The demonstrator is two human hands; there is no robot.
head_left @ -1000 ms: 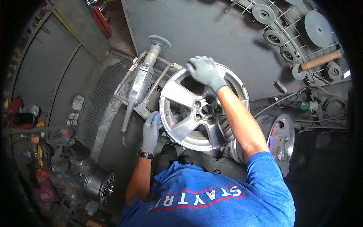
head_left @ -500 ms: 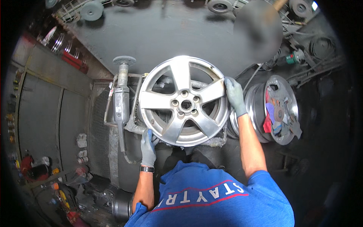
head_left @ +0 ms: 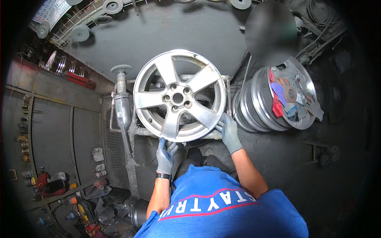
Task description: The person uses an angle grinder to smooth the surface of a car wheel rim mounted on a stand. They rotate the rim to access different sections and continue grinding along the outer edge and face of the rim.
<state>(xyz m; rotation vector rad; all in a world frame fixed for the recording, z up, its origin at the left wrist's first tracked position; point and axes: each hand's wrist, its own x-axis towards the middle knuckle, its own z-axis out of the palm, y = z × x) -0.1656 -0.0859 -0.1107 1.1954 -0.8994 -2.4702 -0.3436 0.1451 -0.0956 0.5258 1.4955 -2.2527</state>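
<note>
A silver five-spoke alloy wheel [head_left: 171, 123] faces me, in front of a dusty metal frame stand [head_left: 145, 131]. My gloved left hand [head_left: 165, 156] grips the wheel's bottom edge, its fingers partly behind the lip. At the lower right of the rim, my gloved right hand [head_left: 230, 135] is closed on the edge, with some fingers hidden behind it. Left of the wheel, a long grey power grinder [head_left: 123, 111] with a round disc on top stands against the frame, apart from both hands.
Stacked wheels [head_left: 254, 99] lie on the right, the outermost holding cloths, gloves and a disc. Abrasive wheels [head_left: 113, 6] hang along a wire rack at the back. Shelves with bottles and cans [head_left: 99, 166] line the left. A blurred round patch hides the upper right.
My right hand has shifted from the wheel's right side down to its lower right edge. The wheel has turned, its spokes at a different angle. The whole view has shifted too.
</note>
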